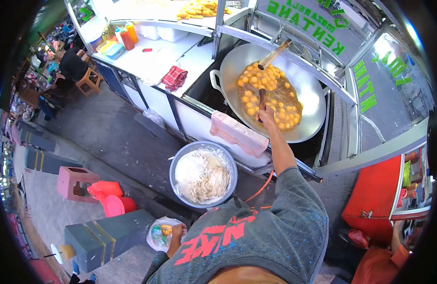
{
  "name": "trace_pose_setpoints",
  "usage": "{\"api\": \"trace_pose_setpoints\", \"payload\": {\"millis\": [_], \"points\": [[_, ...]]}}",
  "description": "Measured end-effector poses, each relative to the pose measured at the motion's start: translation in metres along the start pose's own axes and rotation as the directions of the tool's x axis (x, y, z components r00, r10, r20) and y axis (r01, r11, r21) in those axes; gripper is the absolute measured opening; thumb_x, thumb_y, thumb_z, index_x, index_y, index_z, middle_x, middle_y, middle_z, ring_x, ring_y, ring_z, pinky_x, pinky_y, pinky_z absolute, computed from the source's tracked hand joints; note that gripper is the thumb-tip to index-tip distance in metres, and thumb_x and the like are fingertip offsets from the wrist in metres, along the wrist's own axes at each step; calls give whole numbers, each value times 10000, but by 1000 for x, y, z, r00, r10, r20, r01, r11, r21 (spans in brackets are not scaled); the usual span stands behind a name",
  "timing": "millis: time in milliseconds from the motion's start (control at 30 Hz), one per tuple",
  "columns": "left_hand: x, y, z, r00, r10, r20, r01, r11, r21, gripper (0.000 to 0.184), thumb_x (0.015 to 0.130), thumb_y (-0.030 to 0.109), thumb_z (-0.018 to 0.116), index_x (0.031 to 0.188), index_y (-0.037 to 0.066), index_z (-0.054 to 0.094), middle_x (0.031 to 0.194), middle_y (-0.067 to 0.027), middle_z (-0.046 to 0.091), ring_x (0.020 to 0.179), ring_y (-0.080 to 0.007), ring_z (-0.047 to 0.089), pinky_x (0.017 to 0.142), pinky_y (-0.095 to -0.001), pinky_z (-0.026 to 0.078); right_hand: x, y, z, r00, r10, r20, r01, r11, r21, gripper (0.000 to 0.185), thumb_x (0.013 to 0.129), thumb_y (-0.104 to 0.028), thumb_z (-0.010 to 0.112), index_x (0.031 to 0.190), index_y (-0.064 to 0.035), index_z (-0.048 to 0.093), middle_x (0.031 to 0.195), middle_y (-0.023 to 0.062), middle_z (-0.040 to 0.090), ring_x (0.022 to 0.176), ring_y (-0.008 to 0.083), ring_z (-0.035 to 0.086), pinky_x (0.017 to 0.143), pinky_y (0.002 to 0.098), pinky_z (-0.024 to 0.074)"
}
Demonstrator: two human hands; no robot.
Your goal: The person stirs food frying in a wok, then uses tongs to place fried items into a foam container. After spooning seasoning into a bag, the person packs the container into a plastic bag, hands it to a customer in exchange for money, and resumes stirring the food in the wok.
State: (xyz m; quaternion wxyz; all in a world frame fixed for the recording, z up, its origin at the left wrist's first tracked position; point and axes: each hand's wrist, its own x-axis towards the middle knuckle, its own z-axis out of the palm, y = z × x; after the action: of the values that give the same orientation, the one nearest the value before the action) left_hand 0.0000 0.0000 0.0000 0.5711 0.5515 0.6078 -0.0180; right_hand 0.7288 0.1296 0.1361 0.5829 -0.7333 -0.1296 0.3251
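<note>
A large metal wok (309, 92) holds brown bubbling oil with many round golden balls (270, 75) floating in it. My right hand (265, 115) is closed round the dark wooden handle (262, 97) of a cooking tool that stands in the oil; its head is not clear. A second wooden-handled tool (277, 53) leans in the wok's far side, apart from my hand. Low on the left, my left hand (177, 232) is closed at the edge of a clear plastic bag (157, 241), which has orange and green things inside.
Below the stall's edge stands a grey basin (173, 173) of white flour and shredded pieces. A pink towel (237, 135) hangs over the front rail. Sauce bottles (128, 38) and a red checked cloth (174, 78) are on the counter. Grey benches (105, 236) and a pink stool (76, 183) stand left.
</note>
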Motion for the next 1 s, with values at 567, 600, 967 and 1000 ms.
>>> {"api": "trace_pose_setpoints", "payload": {"millis": [567,600,967,1000], "points": [[58,51,21,997,-74,3,73,991,-110,266,787,5,664,1038,-48,595,737,-114,641,563,-165,603,478,-288,493,-246,-21,-69,807,-535,249,366,122,-923,633,675,-13,610,1280,-131,465,937,163,569,869,343,601,682,458,504],[50,59,22,998,-64,18,64,997,-48,274,785,2,666,1043,-53,589,732,-117,641,559,-166,599,472,-283,481,-258,-20,-83,806,-542,237,337,91,-937,663,658,-12,635,1282,-157,465,952,124,528,859,315,582,659,432,509],[67,43,37,998,-65,12,66,978,-197,162,836,59,615,963,-41,619,702,-78,617,574,-132,584,472,-255,474,-201,-59,-217,853,-493,-171,-138,104,-985,655,731,-9,592,1346,-134,404,1045,163,549,934,353,599,738,443,519],[65,42,36,997,-72,3,71,979,-193,161,839,69,614,956,-41,622,704,-79,620,573,-133,584,474,-257,475,-188,-64,-220,877,-436,-204,-153,151,-977,603,738,-13,587,1310,-112,422,1032,182,575,932,367,610,762,452,511]]}}
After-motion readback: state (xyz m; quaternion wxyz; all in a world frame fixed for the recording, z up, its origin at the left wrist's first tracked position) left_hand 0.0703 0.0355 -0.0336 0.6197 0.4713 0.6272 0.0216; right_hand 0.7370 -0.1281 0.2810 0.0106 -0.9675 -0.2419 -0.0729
